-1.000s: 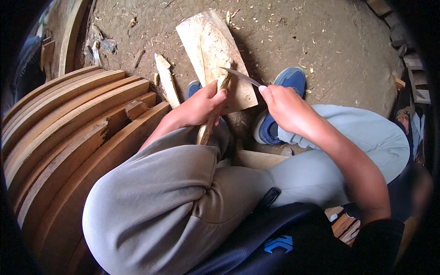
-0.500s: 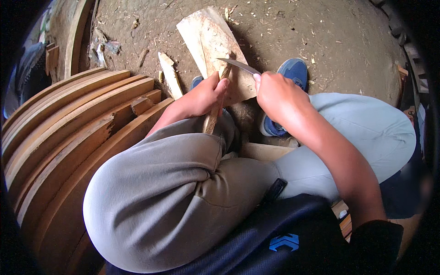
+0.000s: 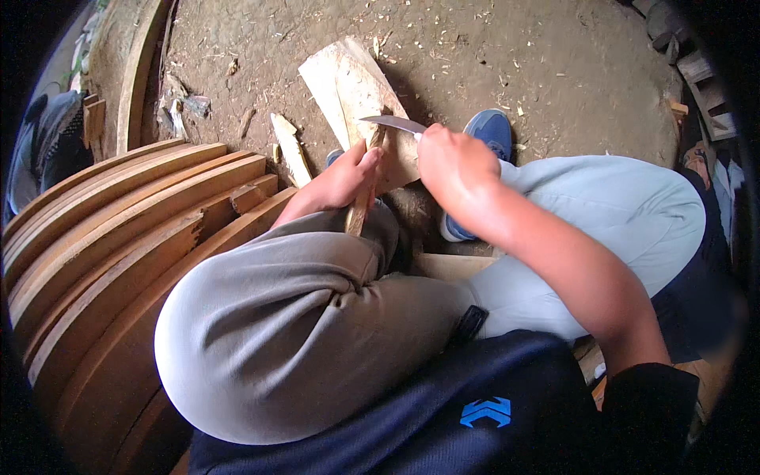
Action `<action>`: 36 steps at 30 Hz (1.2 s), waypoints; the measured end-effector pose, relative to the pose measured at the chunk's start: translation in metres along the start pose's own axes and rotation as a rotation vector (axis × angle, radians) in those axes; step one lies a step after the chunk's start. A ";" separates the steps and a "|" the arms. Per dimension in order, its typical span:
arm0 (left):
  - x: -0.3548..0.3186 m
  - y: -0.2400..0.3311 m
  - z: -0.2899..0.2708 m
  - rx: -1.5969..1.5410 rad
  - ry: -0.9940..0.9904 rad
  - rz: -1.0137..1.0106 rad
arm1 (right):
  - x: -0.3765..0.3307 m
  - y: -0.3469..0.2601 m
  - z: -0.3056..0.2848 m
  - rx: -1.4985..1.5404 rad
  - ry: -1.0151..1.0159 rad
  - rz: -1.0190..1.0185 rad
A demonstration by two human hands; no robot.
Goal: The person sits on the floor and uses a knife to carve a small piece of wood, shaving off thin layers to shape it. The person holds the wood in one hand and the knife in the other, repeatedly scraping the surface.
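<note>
My left hand [image 3: 346, 176] is closed round a narrow wooden stick [image 3: 358, 214], whose near end sits by my left knee. The stick's far end lies over a pale, broad wood block [image 3: 340, 79] standing between my feet. In my right hand [image 3: 457, 162] is a knife [image 3: 396, 123], its handle mostly hidden by the fingers. The blade points left, crossing the stick's far end just beyond my left hand. Whether the edge bites into the wood I cannot tell.
Several long wooden planks [image 3: 119, 214] are stacked at my left. A split piece of wood [image 3: 291, 150] lies on the dirt floor [image 3: 261, 47] among scattered chips. Blue shoes [image 3: 489, 131] are on my feet. Dark footwear or cloth [image 3: 55, 146] shows at the far left.
The view has shifted slightly, so both hands and the block appear a little lower and further left. The knife stays at the stick's far end, and both grips are unchanged.
</note>
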State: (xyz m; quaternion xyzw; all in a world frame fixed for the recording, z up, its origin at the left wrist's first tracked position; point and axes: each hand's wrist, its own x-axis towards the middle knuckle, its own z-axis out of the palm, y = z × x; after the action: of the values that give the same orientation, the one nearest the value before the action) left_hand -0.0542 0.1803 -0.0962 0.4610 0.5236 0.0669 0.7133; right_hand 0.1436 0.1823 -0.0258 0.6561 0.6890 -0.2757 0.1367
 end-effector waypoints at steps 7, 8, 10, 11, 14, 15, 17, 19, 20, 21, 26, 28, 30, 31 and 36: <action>-0.003 0.003 -0.001 -0.031 -0.022 0.013 | 0.000 0.013 0.021 -0.057 0.171 -0.079; -0.005 0.006 -0.003 -0.028 -0.027 -0.006 | 0.001 0.016 0.021 -0.075 0.169 -0.099; -0.010 0.012 -0.002 -0.028 -0.044 -0.043 | -0.001 0.019 0.012 -0.038 0.113 -0.116; -0.010 0.011 -0.003 -0.050 -0.038 -0.052 | -0.002 0.021 0.004 0.020 0.061 -0.117; -0.009 0.011 -0.002 -0.095 -0.039 -0.070 | 0.002 0.030 0.006 0.250 -0.077 -0.103; -0.010 0.014 -0.003 -0.099 -0.041 -0.072 | 0.005 0.032 0.008 0.339 -0.121 -0.101; -0.011 0.012 -0.003 -0.111 -0.036 -0.079 | 0.009 0.037 0.008 0.378 -0.171 -0.123; -0.010 0.008 -0.003 -0.126 -0.023 -0.083 | 0.012 0.038 0.006 0.373 -0.207 -0.135; -0.010 0.007 -0.003 -0.118 -0.018 -0.080 | 0.013 0.038 0.005 0.350 -0.218 -0.137; -0.010 0.010 -0.002 -0.109 -0.017 -0.077 | 0.013 0.039 0.004 0.328 -0.229 -0.135; -0.005 0.000 -0.002 -0.043 0.003 -0.036 | 0.015 0.044 0.010 0.300 -0.248 -0.137; -0.002 -0.005 -0.001 -0.004 0.017 0.008 | 0.013 0.042 0.007 0.287 -0.252 -0.118; -0.001 -0.009 -0.004 0.016 -0.015 -0.063 | 0.012 0.037 0.001 0.262 -0.261 -0.080; -0.002 -0.004 -0.005 0.030 -0.027 -0.098 | 0.012 0.035 -0.003 0.234 -0.254 -0.079; -0.007 0.010 -0.003 0.116 0.006 -0.119 | 0.017 0.021 -0.035 0.025 -0.318 -0.187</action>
State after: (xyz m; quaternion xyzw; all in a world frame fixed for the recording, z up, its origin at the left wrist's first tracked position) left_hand -0.0559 0.1843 -0.0841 0.4694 0.5554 -0.0047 0.6864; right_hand 0.1684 0.2156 -0.0114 0.5388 0.7134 -0.3961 0.2096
